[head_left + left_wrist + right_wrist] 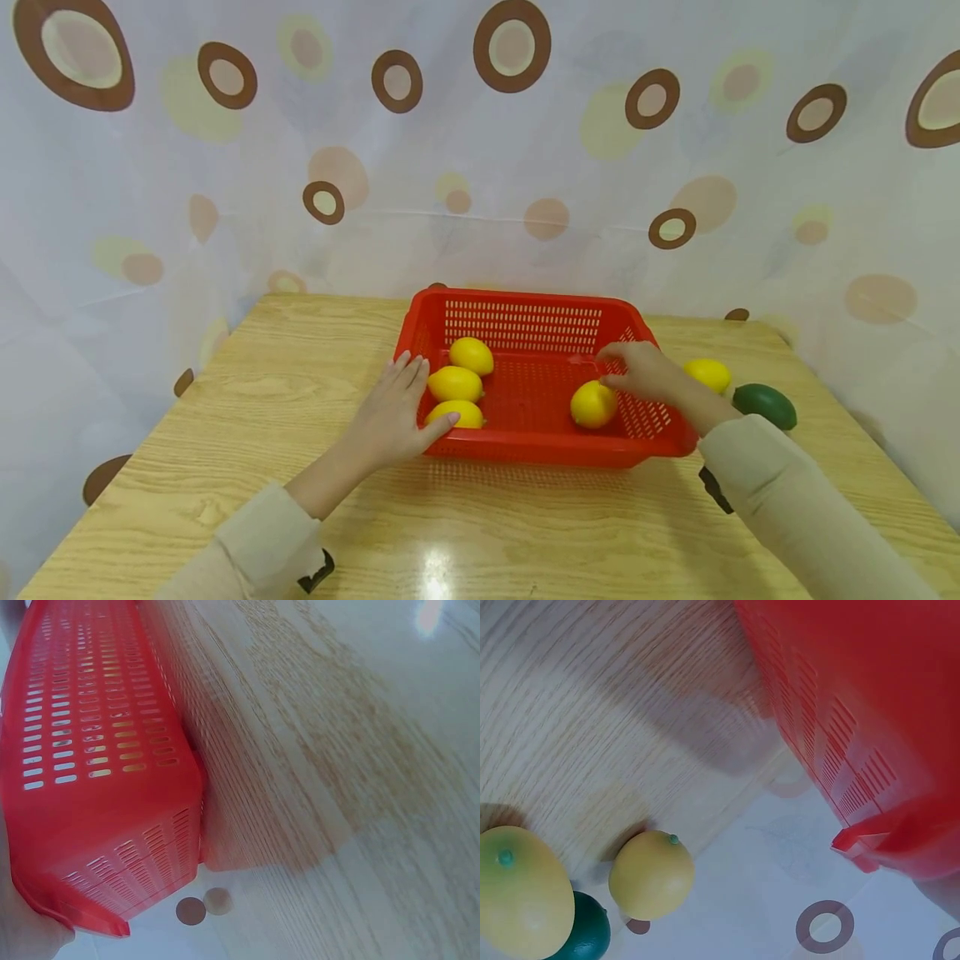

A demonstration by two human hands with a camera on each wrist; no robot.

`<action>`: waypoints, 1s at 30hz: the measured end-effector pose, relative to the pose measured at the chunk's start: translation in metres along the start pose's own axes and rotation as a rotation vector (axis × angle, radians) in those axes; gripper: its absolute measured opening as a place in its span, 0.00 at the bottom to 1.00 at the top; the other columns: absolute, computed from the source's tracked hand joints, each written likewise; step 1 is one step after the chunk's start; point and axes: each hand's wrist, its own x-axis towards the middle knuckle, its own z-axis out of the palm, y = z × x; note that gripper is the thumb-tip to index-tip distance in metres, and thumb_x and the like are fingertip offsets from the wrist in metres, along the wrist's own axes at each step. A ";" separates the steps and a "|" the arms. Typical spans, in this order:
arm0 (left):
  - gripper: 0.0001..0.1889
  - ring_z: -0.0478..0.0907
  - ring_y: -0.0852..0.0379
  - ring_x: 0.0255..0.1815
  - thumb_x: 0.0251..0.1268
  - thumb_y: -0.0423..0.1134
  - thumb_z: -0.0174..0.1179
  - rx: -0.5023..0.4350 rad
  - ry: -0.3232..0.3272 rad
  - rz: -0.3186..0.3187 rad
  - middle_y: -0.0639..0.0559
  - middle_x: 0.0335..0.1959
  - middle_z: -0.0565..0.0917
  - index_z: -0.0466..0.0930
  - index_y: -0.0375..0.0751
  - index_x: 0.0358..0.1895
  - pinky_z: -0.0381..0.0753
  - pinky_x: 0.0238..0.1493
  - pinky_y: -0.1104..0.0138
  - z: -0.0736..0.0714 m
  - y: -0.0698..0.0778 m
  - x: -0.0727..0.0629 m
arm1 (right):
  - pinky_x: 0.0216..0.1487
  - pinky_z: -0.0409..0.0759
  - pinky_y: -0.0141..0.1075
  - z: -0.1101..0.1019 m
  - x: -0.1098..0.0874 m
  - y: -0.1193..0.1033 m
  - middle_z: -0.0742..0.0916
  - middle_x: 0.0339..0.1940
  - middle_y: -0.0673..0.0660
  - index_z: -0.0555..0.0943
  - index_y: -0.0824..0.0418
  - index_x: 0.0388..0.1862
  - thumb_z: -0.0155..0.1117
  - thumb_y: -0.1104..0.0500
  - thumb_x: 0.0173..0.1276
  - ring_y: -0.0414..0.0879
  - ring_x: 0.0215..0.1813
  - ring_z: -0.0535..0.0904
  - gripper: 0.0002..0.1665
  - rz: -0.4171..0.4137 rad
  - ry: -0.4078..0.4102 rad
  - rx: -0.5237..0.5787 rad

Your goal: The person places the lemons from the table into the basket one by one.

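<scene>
A red perforated plastic basket sits on the wooden table. Inside, three yellow lemons line its left side and another lemon lies near the front right. My left hand rests on the left rim with fingers extended, its thumb reaching over the front corner. Part of that hand shows at the basket corner in the left wrist view. My right hand reaches over the right rim, fingers loosely bent with a gap between thumb and fingers, just above the front-right lemon.
Outside the basket on the right are a yellow lemon and a dark green lemon-shaped fruit. The right wrist view shows another, larger-looking yellow fruit beside them. A patterned cloth hangs behind the table.
</scene>
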 end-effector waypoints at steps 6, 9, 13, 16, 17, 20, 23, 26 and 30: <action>0.43 0.50 0.37 0.74 0.63 0.61 0.48 -0.001 0.006 0.002 0.33 0.70 0.59 0.57 0.25 0.67 0.46 0.74 0.50 0.000 0.000 0.000 | 0.58 0.72 0.58 -0.002 -0.003 -0.001 0.81 0.52 0.69 0.75 0.72 0.53 0.61 0.62 0.62 0.65 0.57 0.74 0.22 0.011 0.068 0.038; 0.43 0.50 0.37 0.74 0.63 0.61 0.48 -0.001 0.007 0.004 0.33 0.70 0.59 0.57 0.25 0.67 0.46 0.74 0.50 0.000 0.000 -0.001 | 0.58 0.71 0.59 -0.003 -0.003 0.000 0.79 0.55 0.70 0.73 0.72 0.56 0.60 0.61 0.63 0.66 0.59 0.73 0.24 0.035 0.089 0.031; 0.43 0.50 0.37 0.74 0.63 0.61 0.48 -0.006 0.007 0.004 0.33 0.70 0.59 0.56 0.25 0.67 0.46 0.74 0.50 0.000 0.000 -0.001 | 0.60 0.69 0.59 -0.004 -0.004 -0.001 0.77 0.58 0.71 0.71 0.73 0.59 0.60 0.60 0.64 0.67 0.61 0.70 0.27 0.054 0.113 0.016; 0.43 0.50 0.37 0.74 0.63 0.61 0.48 -0.009 0.011 0.004 0.33 0.70 0.59 0.57 0.25 0.67 0.46 0.74 0.50 0.000 0.000 0.000 | 0.61 0.68 0.59 -0.004 -0.005 -0.002 0.76 0.59 0.71 0.70 0.72 0.60 0.60 0.59 0.64 0.67 0.62 0.69 0.28 0.058 0.132 0.023; 0.43 0.50 0.37 0.74 0.63 0.61 0.48 -0.008 0.012 0.005 0.33 0.70 0.59 0.57 0.25 0.67 0.46 0.74 0.50 0.000 0.000 0.000 | 0.61 0.67 0.59 -0.004 -0.005 -0.002 0.76 0.59 0.71 0.70 0.72 0.60 0.60 0.59 0.64 0.67 0.62 0.69 0.28 0.059 0.136 0.026; 0.43 0.50 0.38 0.74 0.62 0.61 0.48 -0.001 0.014 0.003 0.33 0.70 0.60 0.57 0.25 0.67 0.47 0.74 0.50 0.000 -0.001 0.000 | 0.61 0.67 0.59 -0.003 -0.006 -0.001 0.76 0.59 0.71 0.70 0.72 0.60 0.59 0.60 0.64 0.67 0.63 0.69 0.27 0.056 0.148 0.031; 0.43 0.50 0.38 0.74 0.62 0.61 0.48 0.000 0.012 0.002 0.33 0.70 0.60 0.57 0.25 0.67 0.46 0.74 0.50 0.000 -0.001 0.000 | 0.61 0.68 0.60 -0.003 -0.007 -0.002 0.76 0.59 0.71 0.70 0.72 0.60 0.59 0.60 0.64 0.67 0.62 0.69 0.27 0.051 0.164 0.032; 0.43 0.50 0.38 0.73 0.62 0.61 0.48 -0.004 0.014 0.003 0.33 0.70 0.60 0.57 0.25 0.67 0.46 0.74 0.50 0.001 -0.001 0.000 | 0.59 0.69 0.60 -0.003 -0.008 -0.003 0.77 0.58 0.71 0.71 0.71 0.59 0.60 0.61 0.63 0.67 0.61 0.70 0.27 0.049 0.199 0.025; 0.43 0.51 0.38 0.73 0.62 0.61 0.48 -0.003 0.017 0.005 0.33 0.69 0.60 0.57 0.25 0.67 0.46 0.74 0.50 0.000 0.000 0.000 | 0.59 0.69 0.60 -0.003 -0.012 -0.002 0.77 0.58 0.71 0.71 0.71 0.59 0.59 0.62 0.63 0.67 0.61 0.70 0.26 0.061 0.247 0.033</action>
